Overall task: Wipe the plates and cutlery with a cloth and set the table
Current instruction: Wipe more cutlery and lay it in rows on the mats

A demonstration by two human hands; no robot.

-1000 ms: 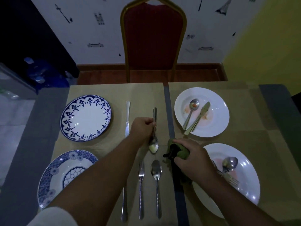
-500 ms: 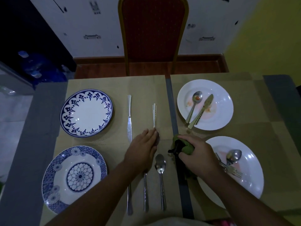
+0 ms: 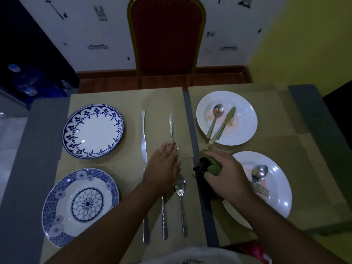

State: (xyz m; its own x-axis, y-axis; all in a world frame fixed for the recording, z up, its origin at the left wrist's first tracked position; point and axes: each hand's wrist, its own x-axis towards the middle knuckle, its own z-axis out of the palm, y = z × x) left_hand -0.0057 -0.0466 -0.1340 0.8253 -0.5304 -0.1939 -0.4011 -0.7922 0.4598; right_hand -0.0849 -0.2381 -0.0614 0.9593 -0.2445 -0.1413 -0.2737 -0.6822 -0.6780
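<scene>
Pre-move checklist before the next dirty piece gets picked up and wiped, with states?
1. Spoon down on the mat by the knife: ok.
2. Left hand free: ok, flat on the mat, gripping nothing.
3. Cloth in right hand: ok.
4. Dirty cutlery within reach: ok, spoon and fork on the near white plate.
5. Far white plate wiped: not ok, stains show.
</scene>
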